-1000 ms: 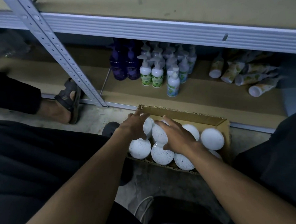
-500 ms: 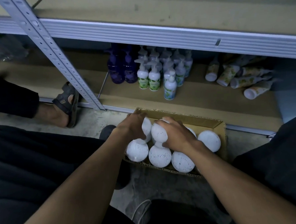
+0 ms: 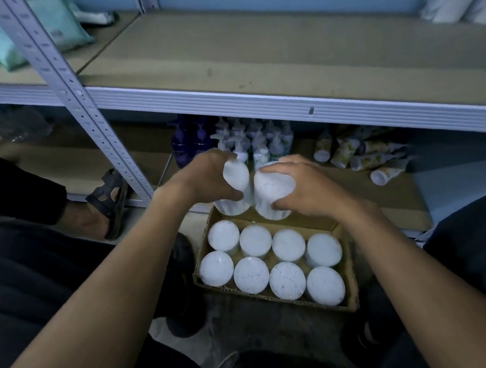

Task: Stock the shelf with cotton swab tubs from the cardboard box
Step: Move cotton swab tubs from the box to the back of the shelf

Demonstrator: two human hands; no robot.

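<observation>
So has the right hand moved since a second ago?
Yes. The right hand has risen out of the cardboard box, gripping a cotton swab tub, and is now above the box's far edge, toward the shelf.

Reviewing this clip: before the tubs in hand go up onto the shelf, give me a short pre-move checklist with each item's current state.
1. Left hand grips a tub: ok.
2. Right hand grips a second tub: ok.
3. Both held tubs lifted above the cardboard box: ok.
4. Bare space on the upper shelf ahead: ok.
5. Lids on the held tubs sealed: cannot tell.
6. Eight tubs remaining in the box stand upright: ok.
</observation>
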